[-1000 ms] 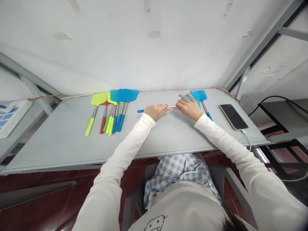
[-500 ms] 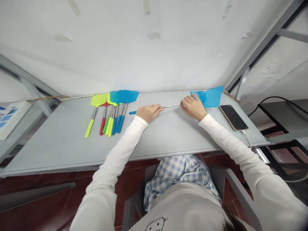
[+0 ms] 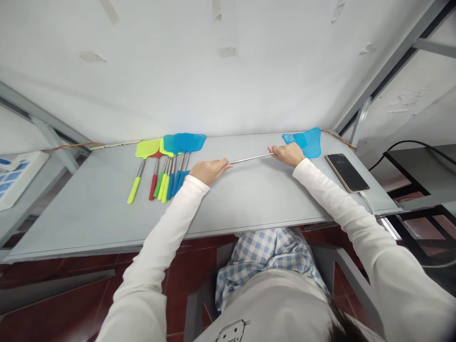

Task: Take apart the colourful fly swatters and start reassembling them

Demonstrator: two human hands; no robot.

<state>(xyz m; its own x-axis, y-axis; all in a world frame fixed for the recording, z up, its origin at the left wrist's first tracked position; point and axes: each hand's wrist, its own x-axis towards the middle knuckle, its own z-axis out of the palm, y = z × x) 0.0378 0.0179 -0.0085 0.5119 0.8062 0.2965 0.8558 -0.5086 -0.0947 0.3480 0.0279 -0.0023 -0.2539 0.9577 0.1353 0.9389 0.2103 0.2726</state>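
Note:
A blue fly swatter (image 3: 313, 141) with a thin metal rod stretches across between my two hands above the table. My left hand (image 3: 208, 171) is closed around the handle end of the rod; its fingers hide most of the grip. My right hand (image 3: 288, 154) is closed on the rod close to the swatter's head, which rises behind the knuckles. Another blue swatter head (image 3: 289, 138) shows partly behind it, overlapped by the held one. Left of my left hand lies a row of several fly swatters, with yellow (image 3: 147, 148), red (image 3: 153, 186) and blue (image 3: 190, 141) parts.
A phone (image 3: 347, 173) with a white cable lies at the right of the grey table (image 3: 242, 199). The white wall (image 3: 228, 95) stands right behind the table. Metal frame bars (image 3: 361, 121) rise at both sides. A white box (image 3: 21, 178) sits at far left.
My left hand has moved left and slightly down, and the hands are farther apart with more metal rod showing between them. The held swatter's head has turned and shifted a little left.

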